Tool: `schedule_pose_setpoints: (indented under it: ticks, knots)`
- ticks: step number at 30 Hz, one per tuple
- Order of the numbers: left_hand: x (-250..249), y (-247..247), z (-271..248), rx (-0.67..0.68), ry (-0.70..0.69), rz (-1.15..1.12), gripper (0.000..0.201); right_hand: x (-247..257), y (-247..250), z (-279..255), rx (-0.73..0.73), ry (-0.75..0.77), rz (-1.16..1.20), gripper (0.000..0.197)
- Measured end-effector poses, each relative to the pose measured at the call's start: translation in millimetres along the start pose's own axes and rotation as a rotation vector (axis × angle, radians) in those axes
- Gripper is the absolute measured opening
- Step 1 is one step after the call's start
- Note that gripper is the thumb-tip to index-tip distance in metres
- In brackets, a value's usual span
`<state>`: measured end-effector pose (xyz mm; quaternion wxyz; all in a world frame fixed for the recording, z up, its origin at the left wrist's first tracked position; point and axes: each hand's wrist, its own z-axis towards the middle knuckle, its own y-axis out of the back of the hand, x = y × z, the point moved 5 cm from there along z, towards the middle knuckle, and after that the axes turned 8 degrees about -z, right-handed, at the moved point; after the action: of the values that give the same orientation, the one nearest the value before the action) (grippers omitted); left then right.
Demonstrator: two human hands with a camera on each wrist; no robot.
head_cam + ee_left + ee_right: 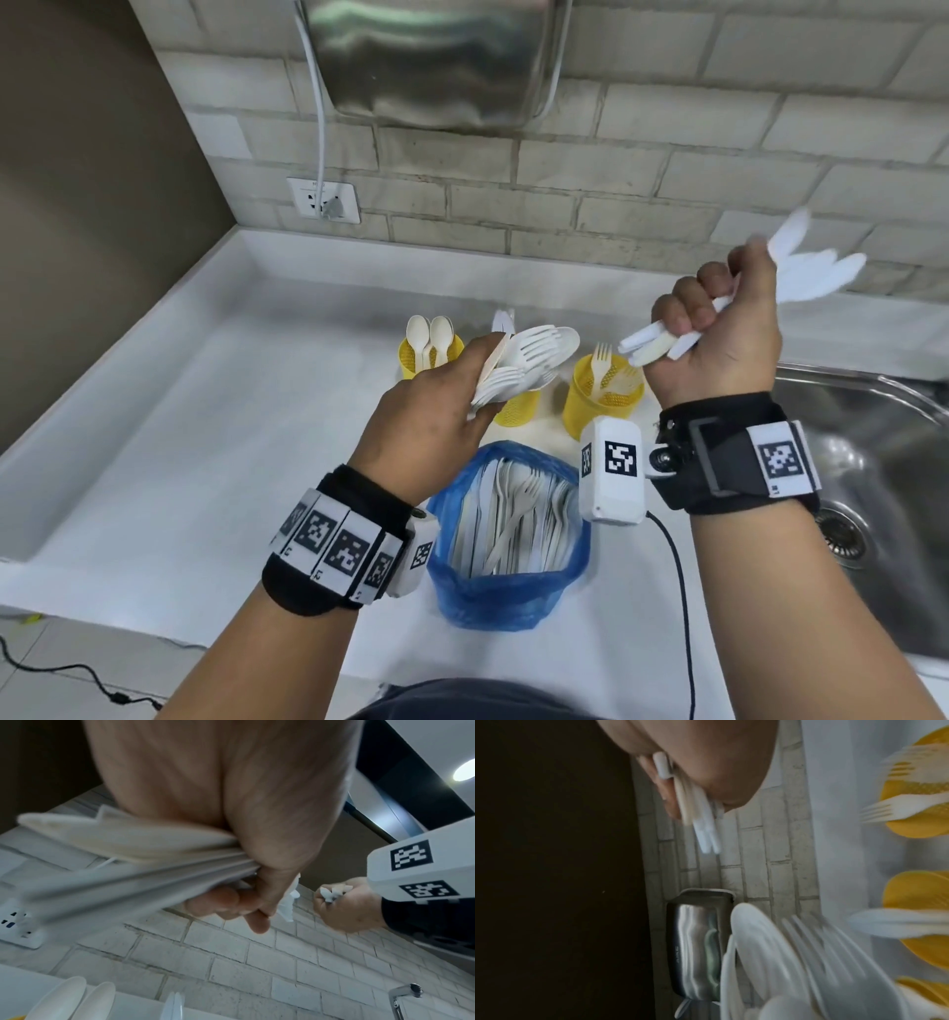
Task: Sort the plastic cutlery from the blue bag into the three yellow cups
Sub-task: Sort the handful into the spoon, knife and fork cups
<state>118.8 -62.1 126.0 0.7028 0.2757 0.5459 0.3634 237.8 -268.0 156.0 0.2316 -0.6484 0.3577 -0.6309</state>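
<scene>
Both hands are full here. The left hand (436, 411) is wrapped round a mixed bundle of forks and spoons (524, 360), heads fanned out over the middle yellow cup (516, 408). The right hand (719, 334) is fisted round a second bundle (806, 272), raised to the right, handle ends poking out below the fingers. Its heads are too blurred to say which type.

The blue bag (506, 534) sits open on the table (154, 462), near side, with plenty of cutlery left in it. The 3 cups stand just beyond it: far-left cup (411, 360) has spoons, right cup (603, 406) has forks.

On handling, my guess: this stuff is super light, thin and smooth, so pieces slide against each other in a bunch and fan out easily. Squeeze hard and tines could snap. I'd grip at the handles, mid-shaft, and peel off 1 type at a time with the other hand, dropping them handle-down so they stand up in the cup.
</scene>
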Motion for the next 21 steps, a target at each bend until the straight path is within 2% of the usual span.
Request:
schedule_pose_setpoints:
  ticks: [3,5,9,13,16,21]
  knots:
    - [-0.5,1.0,1.2,-0.024,0.004,0.030,0.057,11.1,-20.7,-18.5,0.068,0.143,-0.228,0.018]
    - [-0.2,0.9,2.5,-0.039,0.006,0.074,0.059,10.4,-33.0,-31.2,0.157,0.247,-0.491,0.015]
    - [0.7,1.1,5.4,-0.045,0.044,0.165,0.065,-2.0,-48.3,-55.0,0.364,0.446,-1.071,0.023]
    - [-0.3,4.1,4.7,-0.079,0.057,0.162,0.072,-24.8,-54.0,-68.3,0.572,0.463,-1.398,0.019]
    - [3.3,4.3,4.7,-0.088,0.056,0.168,0.071,-32.6,-55.7,-71.3,0.615,0.465,-1.455,0.014]
    - [8.5,3.9,3.6,-0.101,0.042,0.161,0.069,-24.5,-55.7,-65.3,0.501,0.412,-1.321,0.017]
